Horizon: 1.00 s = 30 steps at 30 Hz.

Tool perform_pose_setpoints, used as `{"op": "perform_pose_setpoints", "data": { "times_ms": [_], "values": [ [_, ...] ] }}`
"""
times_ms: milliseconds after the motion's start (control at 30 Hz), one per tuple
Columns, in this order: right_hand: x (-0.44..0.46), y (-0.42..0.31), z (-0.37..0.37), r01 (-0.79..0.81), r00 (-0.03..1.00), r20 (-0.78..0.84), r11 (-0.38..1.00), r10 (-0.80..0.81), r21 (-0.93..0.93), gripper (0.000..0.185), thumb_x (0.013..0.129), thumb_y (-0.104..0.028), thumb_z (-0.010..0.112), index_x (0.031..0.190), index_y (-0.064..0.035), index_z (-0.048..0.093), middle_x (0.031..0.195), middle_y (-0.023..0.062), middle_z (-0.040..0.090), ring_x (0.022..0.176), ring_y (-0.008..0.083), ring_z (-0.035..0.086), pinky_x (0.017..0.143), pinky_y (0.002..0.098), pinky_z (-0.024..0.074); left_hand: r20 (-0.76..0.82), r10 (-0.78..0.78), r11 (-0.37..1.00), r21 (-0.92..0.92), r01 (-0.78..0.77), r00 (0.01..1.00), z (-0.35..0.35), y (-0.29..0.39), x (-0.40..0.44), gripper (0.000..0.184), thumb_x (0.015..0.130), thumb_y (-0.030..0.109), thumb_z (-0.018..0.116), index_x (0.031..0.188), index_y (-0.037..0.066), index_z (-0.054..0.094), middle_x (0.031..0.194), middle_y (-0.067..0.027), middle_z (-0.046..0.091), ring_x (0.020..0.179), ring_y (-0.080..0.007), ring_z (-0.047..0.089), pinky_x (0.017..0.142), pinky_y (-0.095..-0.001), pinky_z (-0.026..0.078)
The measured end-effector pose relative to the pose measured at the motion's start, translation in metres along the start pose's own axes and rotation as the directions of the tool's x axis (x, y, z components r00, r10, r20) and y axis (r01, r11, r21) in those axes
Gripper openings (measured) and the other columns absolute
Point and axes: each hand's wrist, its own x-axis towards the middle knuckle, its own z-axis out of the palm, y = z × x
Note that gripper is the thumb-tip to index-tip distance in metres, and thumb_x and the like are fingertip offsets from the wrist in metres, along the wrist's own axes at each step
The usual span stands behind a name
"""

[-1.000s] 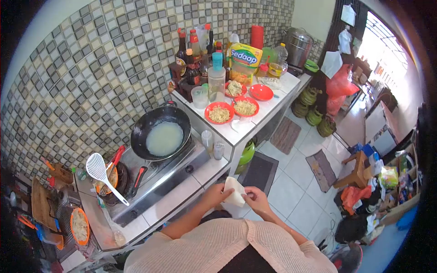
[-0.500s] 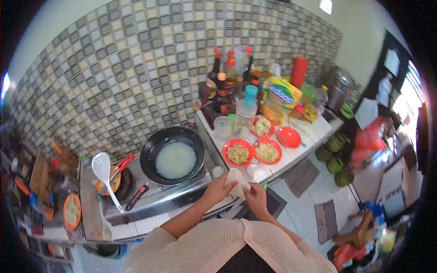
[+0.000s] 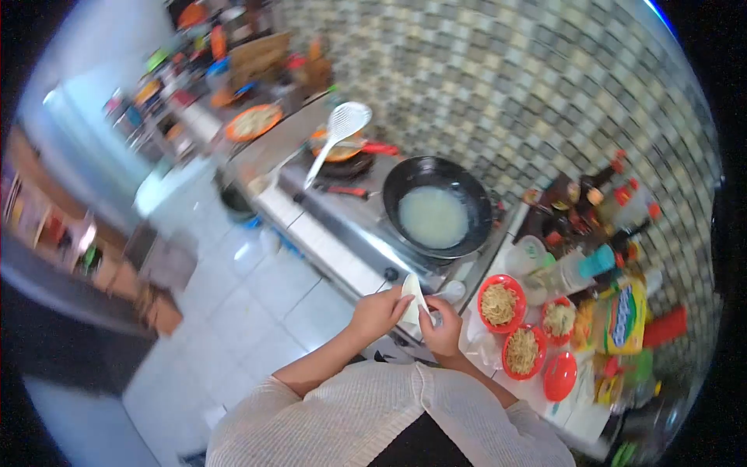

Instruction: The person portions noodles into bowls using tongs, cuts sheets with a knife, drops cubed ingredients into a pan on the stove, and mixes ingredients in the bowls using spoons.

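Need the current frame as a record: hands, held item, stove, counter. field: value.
held_item: thin cream-coloured bent sheet, material unclear
left_hand: left hand, gripping the sheet
right_hand: right hand, gripping the sheet's opposite side
stove: silver metal stove bearing a round black wok
wok_contents: pale cloudy liquid
utensil: white plastic perforated skimmer, left of wok
counter: three round red bowls of pale food; yellow printed packet beyond them
image_quality: edges blurred

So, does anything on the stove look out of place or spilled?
No spill stands out, though the picture is blurred. Slightly odd: the orange dish appears to sit on a burner, where heat could damage it.
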Motion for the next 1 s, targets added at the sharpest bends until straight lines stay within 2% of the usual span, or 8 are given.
{"op": "perform_pose_setpoints", "data": {
  "times_ms": [133, 200, 300, 500, 733, 867, 900, 1000],
  "values": [
    [-0.020, 0.018, -0.005, 0.316, 0.917, 0.250, 0.949, -0.311, 0.019, 0.025, 0.073, 0.000, 0.068, 0.097, -0.0064, 0.068, 0.098, 0.0102, 0.069, 0.091, 0.0299, 0.066, 0.081, 0.0376, 0.0514, -0.074, -0.253, 0.965, 0.043, 0.257, 0.964, 0.019, 0.015, -0.067, 0.026, 0.098, 0.033, 0.050, 0.095, 0.007, 0.052, 0.070, -0.0178, 0.064, 0.065, -0.0405, 0.063, 0.057, -0.0512, 0.047],
    [-0.034, 0.014, -0.007, 0.359, 0.862, 0.359, 0.931, -0.358, 0.066, 0.029, 0.070, 0.002, 0.069, 0.097, -0.0081, 0.068, 0.098, 0.0091, 0.069, 0.092, 0.0302, 0.065, 0.084, 0.0386, 0.0503, -0.210, -0.248, 0.969, -0.070, 0.239, 0.946, 0.029, 0.017, -0.098, 0.025, 0.098, 0.032, 0.049, 0.096, 0.007, 0.052, 0.072, -0.0192, 0.064, 0.067, -0.0411, 0.063, 0.057, -0.0512, 0.047],
    [-0.051, 0.007, -0.008, 0.444, 0.767, 0.457, 0.887, -0.451, 0.130, 0.030, 0.069, 0.002, 0.069, 0.096, -0.0081, 0.068, 0.098, 0.0089, 0.070, 0.093, 0.0292, 0.065, 0.083, 0.0385, 0.0500, -0.276, -0.325, 0.946, -0.093, 0.312, 0.904, 0.031, 0.031, -0.135, 0.021, 0.098, 0.028, 0.049, 0.101, 0.007, 0.050, 0.074, -0.0202, 0.064, 0.069, -0.0417, 0.063, 0.059, -0.0514, 0.047],
    [-0.073, -0.011, 0.000, 0.543, 0.627, 0.500, 0.795, -0.597, 0.269, 0.028, 0.068, 0.004, 0.069, 0.093, -0.0083, 0.069, 0.098, 0.0094, 0.069, 0.092, 0.0293, 0.065, 0.079, 0.0385, 0.0504, -0.387, -0.427, 0.904, -0.156, 0.399, 0.817, 0.023, 0.054, -0.188, 0.021, 0.097, 0.025, 0.050, 0.110, 0.008, 0.050, 0.078, -0.0190, 0.065, 0.071, -0.0406, 0.063, 0.061, -0.0498, 0.047],
    [-0.129, -0.037, 0.023, 0.494, 0.553, 0.638, 0.827, -0.536, 0.268, 0.025, 0.070, 0.002, 0.066, 0.094, -0.0068, 0.066, 0.100, 0.0125, 0.066, 0.094, 0.0317, 0.063, 0.083, 0.0394, 0.0498, -0.338, -0.458, 0.888, -0.127, 0.442, 0.823, -0.003, 0.068, -0.254, 0.024, 0.098, 0.026, 0.046, 0.117, 0.014, 0.057, 0.089, -0.0141, 0.068, 0.079, -0.0363, 0.065, 0.067, -0.0453, 0.050],
    [-0.175, -0.058, 0.033, 0.333, 0.477, 0.784, 0.907, -0.398, 0.259, 0.021, 0.075, -0.003, 0.067, 0.095, -0.0065, 0.065, 0.099, 0.0117, 0.065, 0.093, 0.0306, 0.063, 0.082, 0.0365, 0.0498, -0.302, -0.518, 0.852, -0.108, 0.512, 0.800, -0.016, 0.066, -0.314, 0.025, 0.098, 0.026, 0.047, 0.115, 0.013, 0.060, 0.091, -0.0126, 0.069, 0.080, -0.0353, 0.066, 0.067, -0.0442, 0.051],
    [-0.186, -0.060, 0.038, 0.327, 0.458, 0.781, 0.898, -0.424, 0.296, 0.021, 0.076, 0.001, 0.067, 0.096, -0.0040, 0.067, 0.095, 0.0108, 0.065, 0.086, 0.0249, 0.065, 0.076, 0.0327, 0.0512, -0.317, -0.533, 0.842, -0.109, 0.528, 0.785, -0.017, 0.062, -0.330, 0.025, 0.098, 0.026, 0.047, 0.114, 0.013, 0.061, 0.091, -0.0124, 0.069, 0.080, -0.0349, 0.066, 0.068, -0.0437, 0.051],
    [-0.223, -0.073, 0.050, 0.176, 0.483, 0.802, 0.936, -0.352, 0.305, 0.021, 0.076, -0.002, 0.070, 0.097, -0.0056, 0.069, 0.096, 0.0102, 0.066, 0.084, 0.0240, 0.065, 0.074, 0.0324, 0.0521, -0.347, -0.553, 0.829, -0.137, 0.542, 0.758, -0.025, 0.058, -0.371, 0.025, 0.097, 0.025, 0.049, 0.113, 0.013, 0.062, 0.091, -0.0123, 0.069, 0.080, -0.0338, 0.066, 0.068, -0.0422, 0.051]
  ]
}}
